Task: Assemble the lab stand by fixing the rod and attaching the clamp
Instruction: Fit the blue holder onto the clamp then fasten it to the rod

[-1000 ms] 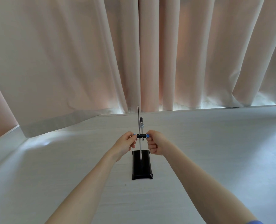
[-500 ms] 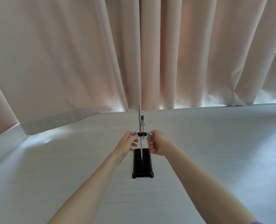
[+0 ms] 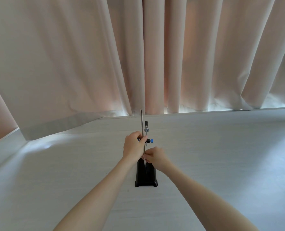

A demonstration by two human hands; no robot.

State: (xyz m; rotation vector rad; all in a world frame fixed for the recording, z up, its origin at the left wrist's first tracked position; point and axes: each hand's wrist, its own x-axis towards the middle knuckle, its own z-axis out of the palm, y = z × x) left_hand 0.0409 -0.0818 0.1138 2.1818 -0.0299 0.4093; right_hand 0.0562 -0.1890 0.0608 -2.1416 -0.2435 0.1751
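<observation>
Gripping slim metal rod [image 3: 142,124] above black base [image 3: 146,176]: left hand [image 3: 133,146].

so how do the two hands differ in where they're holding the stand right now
The left hand sits higher, wrapped around the rod at the clamp. The right hand is lower, pinching the rod just above the black base. Both are closed on the same upright rod.

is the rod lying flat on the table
No, the rod stands upright from the black base, with the left hand gripping it.
</observation>
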